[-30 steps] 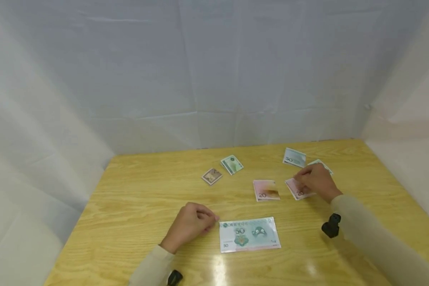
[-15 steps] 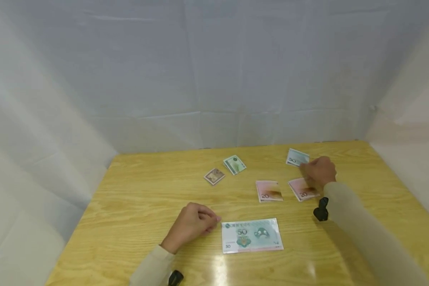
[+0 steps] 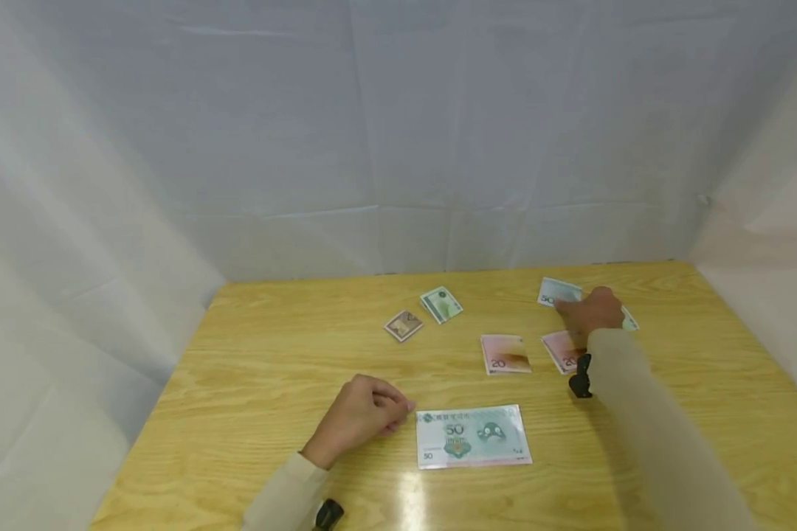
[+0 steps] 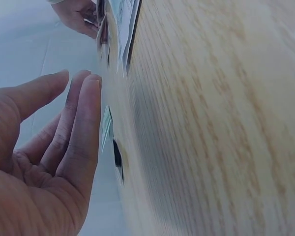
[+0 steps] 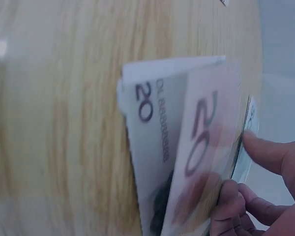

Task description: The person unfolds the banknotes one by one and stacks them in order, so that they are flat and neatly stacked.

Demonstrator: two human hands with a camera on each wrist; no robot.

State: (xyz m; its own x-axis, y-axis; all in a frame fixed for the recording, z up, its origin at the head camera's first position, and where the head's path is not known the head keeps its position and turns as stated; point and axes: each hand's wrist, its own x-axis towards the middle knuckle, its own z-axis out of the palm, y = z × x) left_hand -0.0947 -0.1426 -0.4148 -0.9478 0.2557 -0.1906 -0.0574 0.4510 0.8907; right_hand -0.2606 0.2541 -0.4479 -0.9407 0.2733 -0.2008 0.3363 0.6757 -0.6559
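Observation:
In the head view my left hand (image 3: 361, 413) lies beside the left edge of a flat green 50 banknote (image 3: 474, 436). Seen from the left wrist, its fingers are loosely bent and thumb and fingertips stand apart, with nothing between them. My right hand (image 3: 592, 313) is at a folded 50 banknote (image 3: 559, 291) at the back right. In the right wrist view the thumb (image 5: 265, 152) touches that note, the other fingers bent beside it and apart from the thumb. Just below the hand lies a folded pink 20 banknote (image 3: 561, 349), partly covered.
Another folded 20 banknote (image 3: 506, 354) lies in mid-table. A folded brown note (image 3: 403, 325) and a folded green note (image 3: 441, 304) lie further back. Right of my right hand, a green note (image 3: 629, 318) is half hidden. White sheeting (image 3: 438, 147) hangs behind the wooden table (image 3: 272, 354).
My right hand has moved from the right-hand folded 20 banknote back to the folded 50 banknote. The left hand stays by the flat note. The view shifts slightly.

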